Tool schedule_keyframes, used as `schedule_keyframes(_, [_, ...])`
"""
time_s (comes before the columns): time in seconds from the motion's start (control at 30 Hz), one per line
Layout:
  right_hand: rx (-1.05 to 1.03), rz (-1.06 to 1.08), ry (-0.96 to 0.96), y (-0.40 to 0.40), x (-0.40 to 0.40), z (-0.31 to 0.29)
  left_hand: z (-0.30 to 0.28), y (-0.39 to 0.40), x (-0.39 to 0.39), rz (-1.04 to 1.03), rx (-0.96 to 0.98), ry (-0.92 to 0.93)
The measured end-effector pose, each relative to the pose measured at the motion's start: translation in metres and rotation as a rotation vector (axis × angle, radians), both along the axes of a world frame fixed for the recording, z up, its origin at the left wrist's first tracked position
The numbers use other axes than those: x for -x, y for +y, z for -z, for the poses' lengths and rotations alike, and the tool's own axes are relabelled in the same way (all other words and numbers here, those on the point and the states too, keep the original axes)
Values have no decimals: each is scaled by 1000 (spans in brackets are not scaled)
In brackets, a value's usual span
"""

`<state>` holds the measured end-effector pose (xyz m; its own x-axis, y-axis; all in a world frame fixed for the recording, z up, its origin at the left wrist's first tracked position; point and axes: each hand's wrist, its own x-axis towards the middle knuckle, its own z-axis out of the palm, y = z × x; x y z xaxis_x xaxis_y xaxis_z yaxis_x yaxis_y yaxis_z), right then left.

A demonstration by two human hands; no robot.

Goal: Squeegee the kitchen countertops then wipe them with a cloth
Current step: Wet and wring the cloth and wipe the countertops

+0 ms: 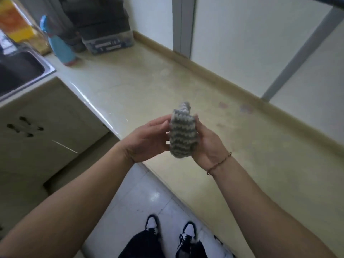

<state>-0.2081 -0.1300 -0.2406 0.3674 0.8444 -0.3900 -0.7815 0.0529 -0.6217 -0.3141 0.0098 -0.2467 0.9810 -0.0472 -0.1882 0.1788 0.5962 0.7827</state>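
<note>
Grey-and-white striped cloth [182, 133], bunched into a thick wad, is sitting between our two hands, and we are holding it in the air above the near edge of the tabletop [251, 164]. Our left hand [149, 140] is pressing against the cloth's left side with its fingers fairly straight and its thumb along the top. Our right hand [206, 144] is cupping the cloth from the right and from beneath, its fingers curling behind the wad so that we cannot see their tips. A thin red-brown bracelet [219, 163] is circling the right wrist. One corner of the cloth is sticking up on the far side, past our fingers.

The tabletop is pale beige and glossy, running from the near right toward the far left, with light glinting along its rounded front edge and a few faint pinkish marks on the far right part. A low beige strip is edging it where it meets the white wall [251, 34].

At the far left, a blue bottle [59, 45] is standing on the tabletop, blurred. Just right of it a clear plastic box [109, 43] is sitting against the wall with dark things stacked on top. A steel sink [24, 71] is showing at the left edge, with beige cupboard doors [46, 127] below it.

Near us, our black-and-white shoes [170, 231] are standing on the white tiled floor [137, 198].
</note>
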Motion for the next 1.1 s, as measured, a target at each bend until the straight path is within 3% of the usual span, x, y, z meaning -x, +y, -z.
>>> schedule_keyframes(0.07, [116,-78,-83,-4,1,7,-1,-3,1,-60,11,15])
schedule_keyframes(0.17, [320,31,-353,-12,-12,8,7,-2,15,-41,93,-28])
schedule_keyframes(0.27, [227,195,-336,-14,-21,2,15,-6,24,18,211,-90])
schedule_keyframes(0.33, [216,248,-443,-11,-19,-1,23,-11,31,-29,255,-61])
schedule_keyframes(0.4, [231,223,-643,-5,-11,-1,30,-17,33,-198,236,37])
schedule_keyframes(0.47, [170,176,-713,1,0,-2,33,-24,32,-383,195,125])
schedule_keyframes(0.53, [93,164,-569,8,6,-7,36,-23,36,-427,167,83])
schedule_keyframes(0.63, [-71,105,-133,11,-5,-14,35,-7,52,-477,67,28])
schedule_keyframes(0.73, [-98,-9,-90,14,-20,-13,35,17,74,-724,6,114])
schedule_keyframes(0.83, [97,-153,-412,23,-20,-12,25,32,94,-776,-164,192])
schedule_keyframes(0.9, [286,-317,-843,32,-17,-18,16,39,104,-719,-481,287])
schedule_keyframes(1.0, [456,-744,-1535,55,-13,-23,13,54,115,-611,-1114,380])
schedule_keyframes(1.1, [497,-963,-1875,91,-10,-18,18,79,125,-503,-1490,328])
